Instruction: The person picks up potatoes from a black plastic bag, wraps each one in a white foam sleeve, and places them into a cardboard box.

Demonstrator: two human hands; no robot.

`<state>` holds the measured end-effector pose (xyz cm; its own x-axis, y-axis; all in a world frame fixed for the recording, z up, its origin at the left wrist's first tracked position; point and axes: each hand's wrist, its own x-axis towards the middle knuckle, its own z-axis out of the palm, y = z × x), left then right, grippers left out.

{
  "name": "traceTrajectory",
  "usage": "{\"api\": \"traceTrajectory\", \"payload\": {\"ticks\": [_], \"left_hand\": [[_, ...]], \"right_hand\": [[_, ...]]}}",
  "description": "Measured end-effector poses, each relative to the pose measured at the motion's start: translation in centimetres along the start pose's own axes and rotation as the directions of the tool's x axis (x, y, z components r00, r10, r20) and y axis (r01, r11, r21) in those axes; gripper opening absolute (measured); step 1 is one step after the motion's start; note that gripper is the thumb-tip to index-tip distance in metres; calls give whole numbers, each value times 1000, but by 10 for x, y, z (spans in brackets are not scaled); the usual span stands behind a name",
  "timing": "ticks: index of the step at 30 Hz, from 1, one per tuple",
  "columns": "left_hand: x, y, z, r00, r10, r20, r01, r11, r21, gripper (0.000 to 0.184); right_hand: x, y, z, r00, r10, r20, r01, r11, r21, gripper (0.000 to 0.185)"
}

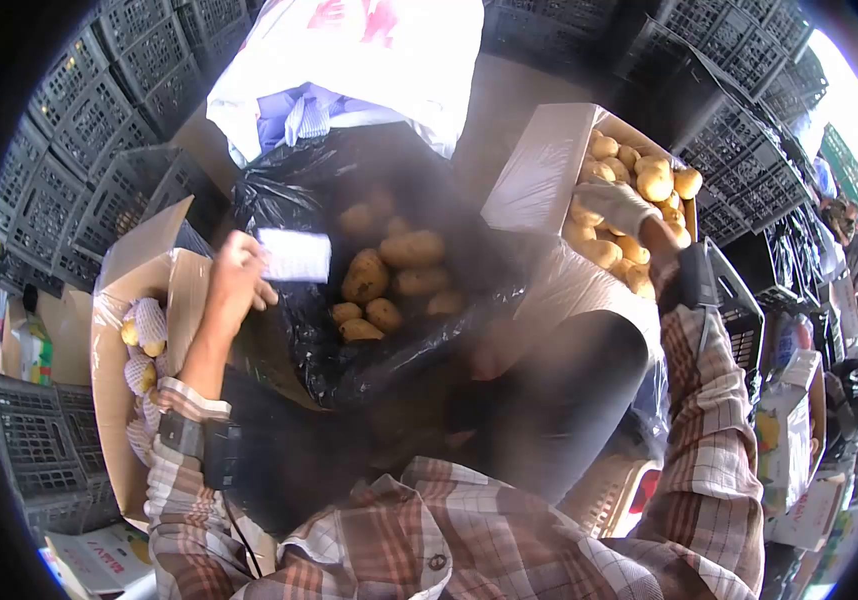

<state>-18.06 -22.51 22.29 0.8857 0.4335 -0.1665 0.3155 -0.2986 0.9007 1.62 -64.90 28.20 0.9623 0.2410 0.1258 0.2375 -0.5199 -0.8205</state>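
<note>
Potatoes: yellow-brown, oval, filling the open tan cardboard box, directly beneath our right hand, the nearer one.
Right fingers: over the pile; we cannot tell whether they grip any.
Left hand: fingers pinch a flat white rectangular piece, long axis left-to-right, above the shiny black plastic bag.

I am holding the left arm bent and forward, its forearm baring beyond the plaid cuff, while the left hand is pinching with its upper fingers and letting a lower one curl loosely. I am extending the right arm out to the right, its plaid sleeve covering most of its length, and the right hand, looking gloved, is angling inward past the darker wrist, its fingertips staying unclear to me.
</note>
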Motion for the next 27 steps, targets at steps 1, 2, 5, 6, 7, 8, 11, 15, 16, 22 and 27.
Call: {"api": "traceTrajectory", "payload": {"ticks": [1, 2, 5, 6, 7, 8, 11, 15, 16, 22, 27], "left_hand": [[1, 3, 1, 999, 19, -31, -23, 987, -156, 10], [6, 5, 0, 998, -11, -59, -1, 978, -206, 10], [25, 1, 4, 989, -4, -149, -66, 883, -465, 25], [34, -6, 2, 993, -1, -122, -60, 864, -499, 27], [41, -11, -1, 995, -6, -101, -49, 847, -530, 30], [42, -11, -2, 991, -34, -127, -33, 871, -491, 29], [38, 6, -1, 975, -47, -217, -65, 875, -481, 29], [39, 15, 1, 973, -64, -222, -48, 885, -464, 29], [39, 15, 2, 978, -39, -204, -49, 911, -409, 28], [38, 24, 8, 980, -51, -192, -30, 917, -398, 28], [41, 21, 2, 974, -60, -218, -29, 924, -382, 29]], "right_hand": [[-40, -65, -3, 990, 104, -99, -75, 963, 257, 40], [53, 64, -25, 990, -100, 97, 105, 994, -42, 32], [97, 67, -2, 997, 58, 44, -64, 984, 165, 20], [96, 38, 26, 992, 55, 116, -79, 973, 217, 18], [93, 12, 59, 975, 38, 217, -93, 964, 249, 16], [89, 3, 98, 934, -33, 357, -42, 979, 199, 16], [52, -10, 225, 437, -392, 809, 634, 773, 33, 19], [-9, 25, 388, 306, -132, 943, 640, 762, -100, 23], [-22, 44, 424, 330, -102, 939, 687, 707, -164, 24], [-43, 37, 489, 431, 23, 902, 690, 636, -345, 34], [-12, 17, 451, 292, 14, 956, 699, 679, -223, 43]]}}
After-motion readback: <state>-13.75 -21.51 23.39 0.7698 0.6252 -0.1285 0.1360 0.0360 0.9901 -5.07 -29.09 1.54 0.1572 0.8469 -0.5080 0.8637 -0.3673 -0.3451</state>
